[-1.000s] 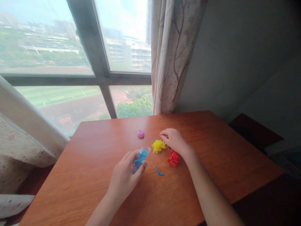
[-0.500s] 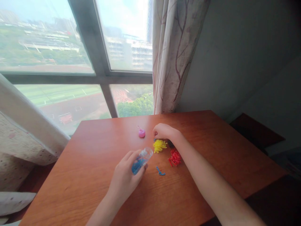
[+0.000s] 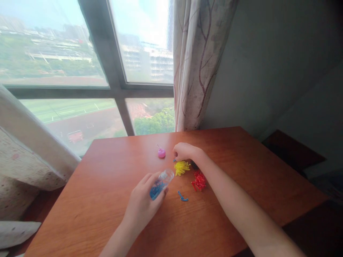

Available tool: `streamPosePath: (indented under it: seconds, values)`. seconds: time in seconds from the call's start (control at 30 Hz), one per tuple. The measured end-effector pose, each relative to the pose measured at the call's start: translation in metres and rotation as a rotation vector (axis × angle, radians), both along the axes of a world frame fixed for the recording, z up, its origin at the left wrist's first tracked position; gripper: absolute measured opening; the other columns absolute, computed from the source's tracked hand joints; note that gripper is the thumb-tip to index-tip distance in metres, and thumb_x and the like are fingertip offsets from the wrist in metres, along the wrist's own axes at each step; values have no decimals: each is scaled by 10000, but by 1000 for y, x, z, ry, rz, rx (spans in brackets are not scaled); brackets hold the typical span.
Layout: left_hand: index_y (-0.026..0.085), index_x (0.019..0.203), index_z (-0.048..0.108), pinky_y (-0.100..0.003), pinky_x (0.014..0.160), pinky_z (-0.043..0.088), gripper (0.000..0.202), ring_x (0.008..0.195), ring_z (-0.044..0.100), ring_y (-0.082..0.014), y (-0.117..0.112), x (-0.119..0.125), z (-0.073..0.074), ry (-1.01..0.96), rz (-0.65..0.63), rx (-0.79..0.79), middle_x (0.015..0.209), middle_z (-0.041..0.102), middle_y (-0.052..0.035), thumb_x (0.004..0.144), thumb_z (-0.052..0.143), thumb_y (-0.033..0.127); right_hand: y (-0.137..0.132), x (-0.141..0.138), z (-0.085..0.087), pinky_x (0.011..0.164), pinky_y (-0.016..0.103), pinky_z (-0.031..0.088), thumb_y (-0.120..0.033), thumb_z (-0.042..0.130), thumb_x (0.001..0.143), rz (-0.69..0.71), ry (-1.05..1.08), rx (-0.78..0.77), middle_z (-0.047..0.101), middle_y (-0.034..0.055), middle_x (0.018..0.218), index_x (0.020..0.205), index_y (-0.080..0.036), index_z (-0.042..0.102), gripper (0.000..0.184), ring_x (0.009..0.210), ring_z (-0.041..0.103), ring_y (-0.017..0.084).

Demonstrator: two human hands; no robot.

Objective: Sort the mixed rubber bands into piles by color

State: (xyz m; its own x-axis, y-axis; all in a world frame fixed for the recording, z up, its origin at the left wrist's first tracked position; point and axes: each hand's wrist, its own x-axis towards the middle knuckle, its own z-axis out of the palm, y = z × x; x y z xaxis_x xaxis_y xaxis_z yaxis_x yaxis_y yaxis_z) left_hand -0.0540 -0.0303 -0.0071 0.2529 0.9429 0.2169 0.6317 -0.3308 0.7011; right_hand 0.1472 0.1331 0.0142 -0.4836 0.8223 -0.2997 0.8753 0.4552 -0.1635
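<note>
My left hand (image 3: 146, 191) is wrapped round a small clear jar (image 3: 162, 184), tilted with its open mouth to the upper right. Blue bands show inside its lower part. Beyond the yellow pile, my right hand (image 3: 183, 151) has its fingers pinched together, with a small blue band (image 3: 174, 160) at the fingertips. Just below that hand lies a heap of yellow bands (image 3: 182, 167). A red heap (image 3: 198, 180) lies near my right forearm, and a dark heap (image 3: 193, 164) is partly hidden behind it. Loose blue bands (image 3: 183, 196) rest to the right of the jar.
A pink round object (image 3: 161, 153) with a thin stem-like piece stands on the brown wooden table (image 3: 120, 160), left of my right hand. The window (image 3: 118, 89) and a patterned curtain (image 3: 193, 64) rise behind the table's far edge.
My right hand has shifted slightly left, with the blue band at its fingertips. The left hand keeps the jar in much the same tilt, and the view has moved a little.
</note>
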Motion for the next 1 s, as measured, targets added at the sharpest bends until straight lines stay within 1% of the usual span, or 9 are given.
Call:
streamPosePath:
  seconds: [0.1, 0.17, 0.3, 0.4, 0.5, 0.6, 0.8, 0.9, 1.0]
  values:
    - [255, 1125, 601, -284, 771, 499, 239, 898, 626, -182, 1, -1, -2, 8, 1, 13, 1043, 658, -38, 898, 562, 322, -5, 5, 8, 631, 212, 395, -209, 700, 788, -52, 72, 66, 741, 43, 855, 857, -200, 763, 94, 773, 656, 164]
    - [256, 1135, 596, -286, 770, 502, 248, 902, 629, -184, 1, -2, -3, 17, -3, 19, 1046, 660, -43, 899, 559, 322, -21, 8, 14, 683, 216, 393, -160, 611, 846, -107, 126, 140, 730, 69, 959, 922, -168, 734, 144, 866, 646, 170]
    - [248, 1138, 595, -288, 774, 507, 254, 908, 637, -187, 0, -2, -2, 27, -10, 32, 1049, 665, -50, 895, 557, 310, -85, 9, 17, 686, 221, 375, -133, 548, 882, -171, 207, 199, 709, 55, 943, 926, -175, 675, 140, 848, 631, 156]
    - [248, 1151, 592, -289, 781, 512, 264, 916, 644, -187, -1, -2, -1, 27, -12, 41, 1064, 665, -51, 893, 557, 294, -135, 8, 8, 646, 231, 354, -104, 560, 860, -186, 216, 134, 695, 33, 832, 828, -193, 648, 129, 768, 634, 156]
    - [252, 1148, 593, -286, 771, 514, 261, 911, 646, -187, 0, -2, -2, 34, -10, 52, 1061, 668, -51, 891, 560, 290, -163, 7, -4, 643, 254, 361, -119, 552, 877, -220, 137, 59, 687, 54, 863, 855, -190, 644, 118, 789, 643, 188]
    - [251, 1145, 596, -283, 774, 511, 256, 905, 645, -184, 0, -2, -2, 42, -15, 50, 1054, 668, -47, 895, 559, 293, -171, 10, -9, 722, 263, 398, -125, 514, 909, -195, 139, 40, 670, 57, 934, 883, -197, 649, 155, 882, 638, 198]
    - [256, 1148, 600, -274, 779, 507, 264, 914, 642, -184, -1, -3, -1, 58, -14, 54, 1053, 668, -35, 892, 570, 311, -180, 13, 1, 828, 268, 427, -94, 553, 852, -128, 223, 73, 604, 50, 1066, 1000, -213, 614, 200, 997, 579, 201]
    - [256, 1162, 587, -278, 797, 503, 270, 933, 636, -186, -1, -3, -2, 69, -18, 60, 1075, 662, -38, 901, 565, 318, -182, 6, 2, 809, 285, 435, -87, 581, 826, -79, 156, 66, 587, 60, 1091, 1014, -210, 604, 226, 1016, 567, 223]
    - [261, 1166, 578, -282, 800, 500, 267, 940, 632, -187, -1, -3, -4, 80, -23, 62, 1085, 656, -38, 907, 561, 323, -177, -3, -2, 738, 267, 426, -8, 500, 837, -72, 77, 58, 607, 63, 1051, 991, -206, 613, 275, 958, 598, 204]
